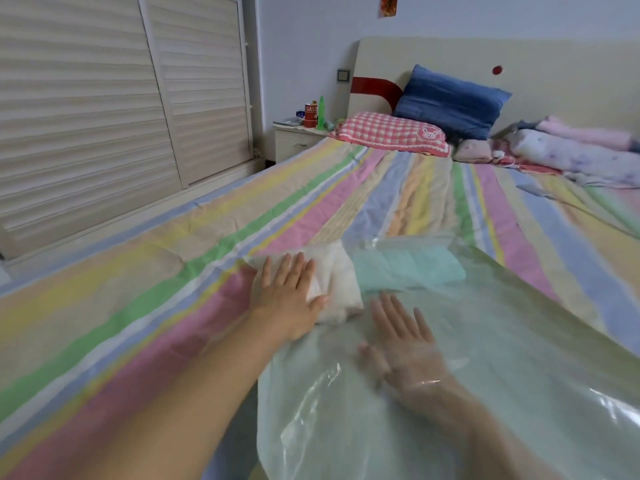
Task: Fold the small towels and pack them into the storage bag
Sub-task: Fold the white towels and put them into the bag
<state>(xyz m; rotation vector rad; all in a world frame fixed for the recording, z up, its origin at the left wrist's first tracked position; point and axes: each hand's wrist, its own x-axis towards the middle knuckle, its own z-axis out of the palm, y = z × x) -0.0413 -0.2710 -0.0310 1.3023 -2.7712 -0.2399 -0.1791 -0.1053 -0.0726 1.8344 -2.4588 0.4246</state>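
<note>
A large clear plastic storage bag [519, 341] lies flat on the striped bed. Inside its far end sit a folded white towel [337, 278] on the left and a folded mint-green towel [405, 268] to its right, side by side. My left hand [287, 296] rests flat on the outside of the bag, fingers spread, pressing on the white towel's left part. My right hand [405, 348] is inside the bag, seen through the plastic, palm down with fingers apart, just short of the two towels and holding nothing.
The striped bedsheet [173, 289] spreads to the left and beyond the bag. A red checked pillow [388, 133] and a blue pillow [450, 102] lie at the headboard. Bundled bedding [571, 154] is at the far right. A nightstand [298, 136] with bottles stands by the louvred wardrobe doors [104, 98].
</note>
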